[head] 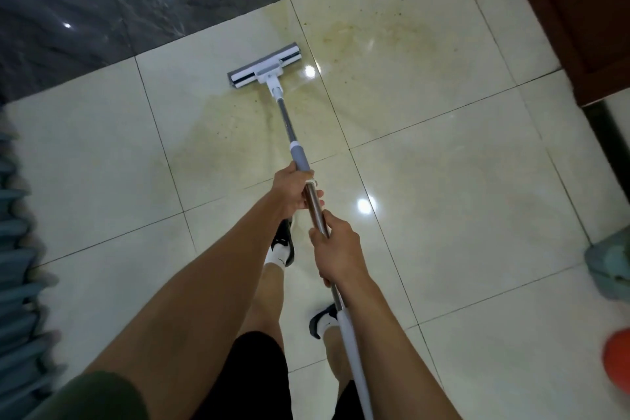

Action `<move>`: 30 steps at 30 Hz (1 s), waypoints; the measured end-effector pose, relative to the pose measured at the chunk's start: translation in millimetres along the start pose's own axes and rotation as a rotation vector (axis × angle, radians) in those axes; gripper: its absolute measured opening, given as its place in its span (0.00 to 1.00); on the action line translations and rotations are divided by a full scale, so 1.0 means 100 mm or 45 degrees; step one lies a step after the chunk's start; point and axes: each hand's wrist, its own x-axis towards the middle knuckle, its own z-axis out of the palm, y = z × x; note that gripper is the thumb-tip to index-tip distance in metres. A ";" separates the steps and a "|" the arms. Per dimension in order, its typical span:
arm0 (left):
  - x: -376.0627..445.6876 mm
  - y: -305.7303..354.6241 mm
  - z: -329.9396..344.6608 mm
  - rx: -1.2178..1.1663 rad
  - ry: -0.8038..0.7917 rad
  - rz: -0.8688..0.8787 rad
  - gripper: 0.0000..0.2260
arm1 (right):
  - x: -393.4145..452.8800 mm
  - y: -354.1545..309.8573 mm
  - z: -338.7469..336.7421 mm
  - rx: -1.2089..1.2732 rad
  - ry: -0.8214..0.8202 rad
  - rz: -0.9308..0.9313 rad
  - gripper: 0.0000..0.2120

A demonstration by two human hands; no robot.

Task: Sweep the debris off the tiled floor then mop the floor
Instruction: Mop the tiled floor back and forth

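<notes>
A flat mop with a white and grey head (265, 65) rests on the cream tiled floor (443, 181), ahead of me near the dark floor strip. Its metal handle (286, 119) runs back toward me. My left hand (293, 193) grips the handle just below the grey collar. Lower on the shaft, my right hand (335, 249) is wrapped round it. Brownish wet smears and small specks (375, 34) spread over the tiles around and to the right of the mop head.
Dark glossy flooring (119, 0) lies beyond the tiles. A brown wooden piece (586, 10) stands at the upper right. Blurred teal objects (17, 249) line the left edge. At the right edge are a teal thing (610, 266) and an orange thing (618, 358). My feet (283, 242) stand mid-frame.
</notes>
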 end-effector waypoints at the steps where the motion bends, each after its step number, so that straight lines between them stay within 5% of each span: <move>1: -0.04 -0.09 0.07 0.021 -0.003 0.010 0.14 | -0.08 0.08 -0.06 0.010 -0.001 0.007 0.09; 9: -0.22 -0.26 0.43 0.140 0.041 0.073 0.13 | -0.27 0.32 -0.33 0.052 0.023 -0.016 0.17; 15: 0.06 0.05 0.40 0.140 0.088 0.116 0.23 | 0.03 0.06 -0.33 0.078 0.019 0.000 0.20; 22: 0.61 0.96 0.22 0.165 0.066 0.125 0.18 | 0.77 -0.66 -0.22 0.076 0.075 -0.066 0.19; 30: 1.43 2.38 -0.04 0.214 0.082 0.130 0.23 | 1.83 -1.88 -0.12 0.085 0.125 -0.080 0.20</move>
